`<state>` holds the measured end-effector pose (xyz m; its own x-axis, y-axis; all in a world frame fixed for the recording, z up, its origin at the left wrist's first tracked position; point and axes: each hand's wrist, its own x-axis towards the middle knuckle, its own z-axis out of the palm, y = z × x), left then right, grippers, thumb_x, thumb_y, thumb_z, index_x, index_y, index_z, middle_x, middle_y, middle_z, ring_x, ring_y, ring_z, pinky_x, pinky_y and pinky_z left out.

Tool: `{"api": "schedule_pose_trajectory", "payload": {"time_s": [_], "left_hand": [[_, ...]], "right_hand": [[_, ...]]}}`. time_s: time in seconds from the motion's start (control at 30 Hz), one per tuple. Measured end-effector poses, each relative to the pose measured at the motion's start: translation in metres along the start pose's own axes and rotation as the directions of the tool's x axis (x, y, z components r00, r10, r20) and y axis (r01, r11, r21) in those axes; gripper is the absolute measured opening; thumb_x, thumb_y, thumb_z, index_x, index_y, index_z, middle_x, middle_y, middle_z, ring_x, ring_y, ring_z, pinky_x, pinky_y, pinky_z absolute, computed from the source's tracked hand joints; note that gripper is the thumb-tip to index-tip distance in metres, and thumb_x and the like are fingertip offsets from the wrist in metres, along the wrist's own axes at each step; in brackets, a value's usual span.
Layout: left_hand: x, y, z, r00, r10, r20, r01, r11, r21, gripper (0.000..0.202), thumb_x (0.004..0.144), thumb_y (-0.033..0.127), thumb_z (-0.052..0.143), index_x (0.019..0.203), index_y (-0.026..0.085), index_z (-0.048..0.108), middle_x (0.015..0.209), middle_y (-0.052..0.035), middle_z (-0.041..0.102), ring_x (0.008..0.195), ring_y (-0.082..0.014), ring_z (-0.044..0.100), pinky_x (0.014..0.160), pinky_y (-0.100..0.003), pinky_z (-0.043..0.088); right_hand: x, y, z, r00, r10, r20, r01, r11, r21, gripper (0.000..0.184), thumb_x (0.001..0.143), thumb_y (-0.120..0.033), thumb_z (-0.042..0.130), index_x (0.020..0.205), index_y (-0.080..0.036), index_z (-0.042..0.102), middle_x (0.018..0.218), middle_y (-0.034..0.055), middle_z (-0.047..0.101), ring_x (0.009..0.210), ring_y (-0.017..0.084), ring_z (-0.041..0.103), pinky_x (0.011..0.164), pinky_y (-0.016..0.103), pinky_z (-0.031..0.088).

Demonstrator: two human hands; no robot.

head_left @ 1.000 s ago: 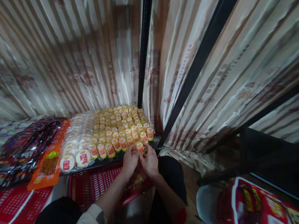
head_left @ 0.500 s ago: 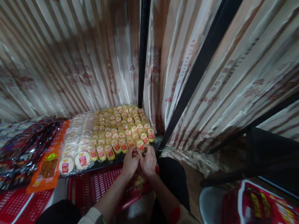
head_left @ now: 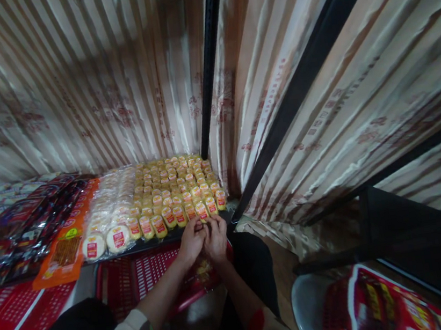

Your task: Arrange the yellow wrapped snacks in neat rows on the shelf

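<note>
My left hand (head_left: 191,241) and my right hand (head_left: 216,237) are pressed together at the front edge of a low black shelf (head_left: 161,239). Their fingers are curled around a small yellow snack pack (head_left: 203,222) with a red label, mostly hidden between them. Just beyond the fingertips lie rows of several identical yellow packs (head_left: 175,188). To the left of these sit round white packs (head_left: 109,228) in clear wrap.
A red plastic basket (head_left: 145,272) stands under my arms, with some packs inside. Orange and dark snack bags (head_left: 37,227) fill the shelf's left side. Black shelf posts (head_left: 208,74) and a striped curtain rise behind. A white stool and red bag (head_left: 368,302) sit at lower right.
My view has drifted slightly right, so the shelf sits further left. Both hands stay joined at the shelf edge, barely shifted left.
</note>
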<state>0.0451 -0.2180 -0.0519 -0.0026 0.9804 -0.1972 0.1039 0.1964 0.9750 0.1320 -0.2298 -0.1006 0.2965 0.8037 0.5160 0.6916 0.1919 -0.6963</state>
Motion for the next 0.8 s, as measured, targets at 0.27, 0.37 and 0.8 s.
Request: {"api": "schedule_pose_trajectory", "payload": {"time_s": [0.27,0.37,0.8], "left_hand": [[0.002,-0.004,-0.003,0.996,0.087,0.003,-0.087,0.987,0.133,0.042,0.065,0.002,0.052,0.102,0.017,0.063,0.104,-0.0054,0.061,0.098,-0.0162,0.056,0.096,-0.032,0.041],[0.004,-0.008,-0.003,0.995,0.104,0.008,-0.104,0.978,0.178,0.041,0.064,0.002,0.052,0.100,0.018,0.063,0.099,-0.0041,0.061,0.095,-0.0159,0.056,0.095,-0.033,0.042],[-0.002,-0.008,0.001,0.990,0.140,0.001,-0.138,0.974,0.178,0.044,0.064,0.001,0.049,0.102,0.019,0.062,0.099,-0.0038,0.059,0.095,-0.0152,0.056,0.094,-0.031,0.042]], "right_hand": [[0.000,0.000,0.000,0.999,-0.005,0.041,0.004,1.000,0.014,0.029,0.087,-0.020,0.036,0.106,-0.017,0.058,0.108,0.0121,0.047,0.105,0.022,0.048,0.090,0.040,0.043],[0.000,0.000,-0.001,0.999,-0.018,0.044,0.018,1.000,0.006,0.030,0.087,-0.018,0.035,0.107,-0.017,0.058,0.107,0.0120,0.049,0.105,0.022,0.047,0.090,0.041,0.042],[-0.004,0.003,-0.001,1.000,-0.015,0.025,0.015,1.000,-0.021,0.028,0.086,-0.019,0.036,0.101,-0.017,0.060,0.101,0.0105,0.049,0.099,0.022,0.047,0.086,0.040,0.043]]}}
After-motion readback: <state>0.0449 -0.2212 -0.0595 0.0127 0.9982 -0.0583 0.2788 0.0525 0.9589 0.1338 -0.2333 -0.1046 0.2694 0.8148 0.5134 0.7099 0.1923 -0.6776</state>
